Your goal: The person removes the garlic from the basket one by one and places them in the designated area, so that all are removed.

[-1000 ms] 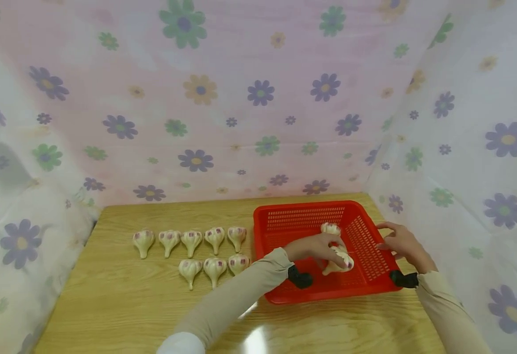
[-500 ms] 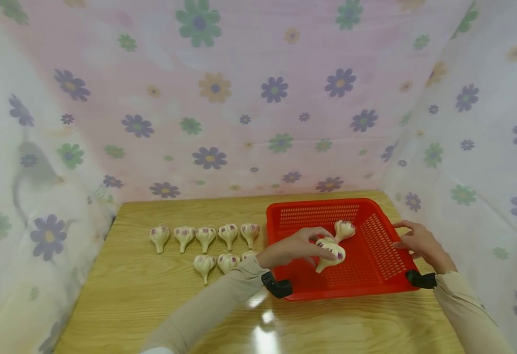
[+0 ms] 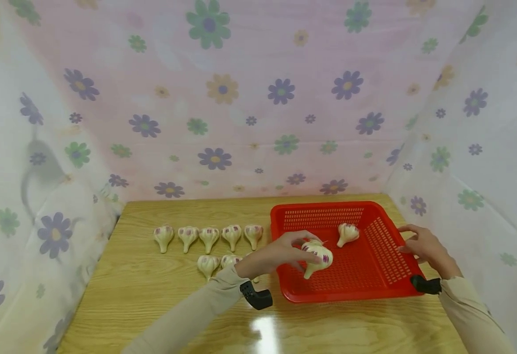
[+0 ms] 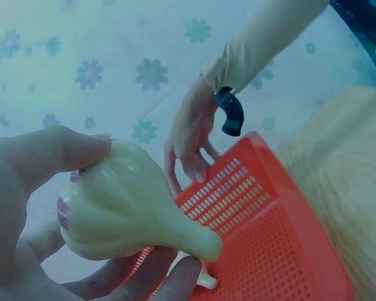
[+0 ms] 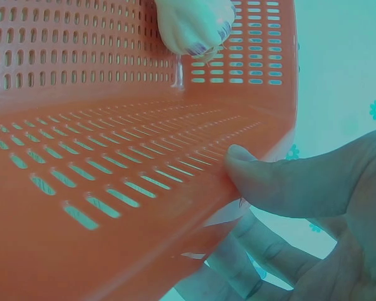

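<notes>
My left hand [image 3: 278,253] grips a garlic bulb [image 3: 320,256] over the left part of a red plastic basket [image 3: 329,296]. In the left wrist view, thumb and fingers wrap that pale bulb [image 4: 122,207], its purple-marked end toward the palm and its stem pointing away. Another garlic bulb [image 3: 348,234] lies inside the basket toward the back right. At the basket's right side, my right hand [image 3: 428,250] holds the rim. The right wrist view has its thumb [image 5: 282,182] on the inner side of the slotted wall, with the other fingers outside.
Left of the basket, several garlic bulbs stand in a back row [image 3: 209,238] on the wooden table [image 3: 143,300]. A front row [image 3: 207,265] is partly hidden by the left forearm. Flower-patterned cloth [image 3: 241,132] encloses the table's back and sides.
My left hand has lifted the garlic bulb and carried it leftward, away from the bulb left in the basket. The right hand stays on the rim. The head view has shifted slightly.
</notes>
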Demonstrator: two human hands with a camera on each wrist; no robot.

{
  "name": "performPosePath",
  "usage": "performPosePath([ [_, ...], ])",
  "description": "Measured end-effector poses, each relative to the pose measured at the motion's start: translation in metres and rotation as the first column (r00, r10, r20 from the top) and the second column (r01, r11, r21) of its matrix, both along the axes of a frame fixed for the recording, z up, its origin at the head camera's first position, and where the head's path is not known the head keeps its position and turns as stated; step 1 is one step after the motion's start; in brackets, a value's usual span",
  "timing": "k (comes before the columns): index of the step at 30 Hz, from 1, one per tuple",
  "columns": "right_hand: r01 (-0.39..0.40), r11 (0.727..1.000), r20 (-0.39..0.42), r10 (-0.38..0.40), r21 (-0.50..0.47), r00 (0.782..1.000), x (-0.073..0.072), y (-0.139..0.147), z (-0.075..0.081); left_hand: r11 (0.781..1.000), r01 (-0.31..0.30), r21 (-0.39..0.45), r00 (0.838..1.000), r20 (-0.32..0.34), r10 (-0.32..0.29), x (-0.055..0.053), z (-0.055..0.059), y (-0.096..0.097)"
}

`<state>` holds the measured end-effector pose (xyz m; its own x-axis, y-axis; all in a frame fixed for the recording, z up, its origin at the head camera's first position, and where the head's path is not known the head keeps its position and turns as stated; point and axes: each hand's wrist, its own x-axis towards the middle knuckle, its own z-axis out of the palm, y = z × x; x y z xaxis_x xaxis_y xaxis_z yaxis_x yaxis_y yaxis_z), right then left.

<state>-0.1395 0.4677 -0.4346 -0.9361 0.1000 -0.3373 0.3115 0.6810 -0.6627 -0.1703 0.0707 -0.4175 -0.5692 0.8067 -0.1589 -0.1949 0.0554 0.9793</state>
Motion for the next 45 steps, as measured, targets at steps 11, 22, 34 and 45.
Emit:
performPosePath([
  [11,0.001,1.000,-0.001,-0.001,0.002,1.000,0.003,0.004,-0.003,0.998,-0.061,0.019,0.998,0.028,0.061,0.003,0.005,-0.038],
  [22,0.001,1.000,-0.002,-0.001,0.000,1.000,0.000,0.001,-0.006,0.984,-0.180,-0.014,0.982,0.062,0.181,0.002,0.001,-0.093],
  [34,0.004,1.000,-0.011,-0.004,0.017,1.000,0.003,0.007,-0.007,0.945,-0.318,-0.073,0.947,0.024,0.320,-0.003,-0.006,-0.148],
  [45,-0.001,1.000,-0.016,0.001,-0.003,1.000,-0.004,0.004,-0.006,0.914,-0.394,-0.098,0.919,-0.017,0.394,-0.008,-0.013,-0.197],
])
